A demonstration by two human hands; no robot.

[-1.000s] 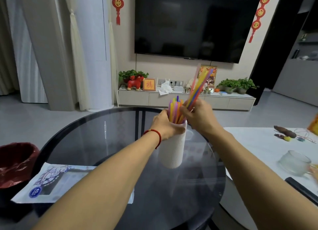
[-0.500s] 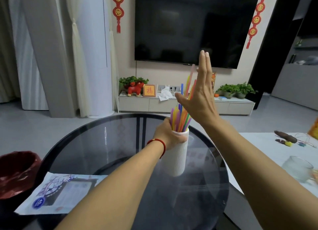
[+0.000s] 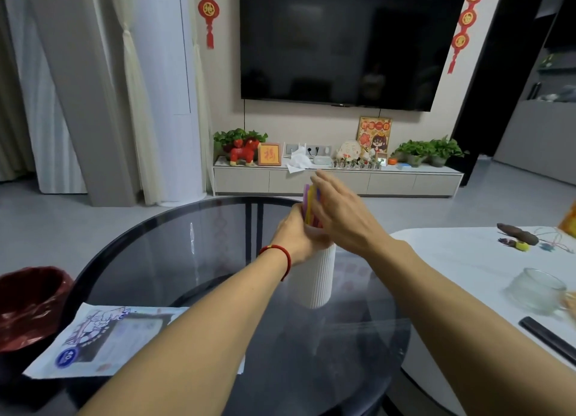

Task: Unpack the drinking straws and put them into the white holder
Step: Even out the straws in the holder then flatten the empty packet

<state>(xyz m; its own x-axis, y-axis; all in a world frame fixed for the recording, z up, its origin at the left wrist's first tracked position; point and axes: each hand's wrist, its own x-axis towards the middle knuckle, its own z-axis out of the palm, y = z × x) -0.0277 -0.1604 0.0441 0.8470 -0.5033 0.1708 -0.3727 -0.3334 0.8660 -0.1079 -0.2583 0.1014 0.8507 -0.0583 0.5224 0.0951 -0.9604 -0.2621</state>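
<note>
The right hand (image 3: 343,216), raised flat and high above the straws half a second earlier, has been lowered and is now laid with fingers spread against the tops of the coloured plastic drinking straws (image 3: 310,208), which are blurred and partly hidden behind it. The straws are held upright in the ribbed white cylindrical holder (image 3: 314,278), which is gripped near its rim by the left hand (image 3: 296,238), a red cord bracelet (image 3: 280,256) worn on that wrist. The holder is stood on the round dark glass table (image 3: 187,253). A flattened printed plastic straw package (image 3: 103,341) is seen lying at the table's near left edge, beside a bin lined with a dark red bag (image 3: 28,303). To the right, a clear glass cup (image 3: 536,291) is set on a white table (image 3: 461,259), well apart from the holder.
</note>
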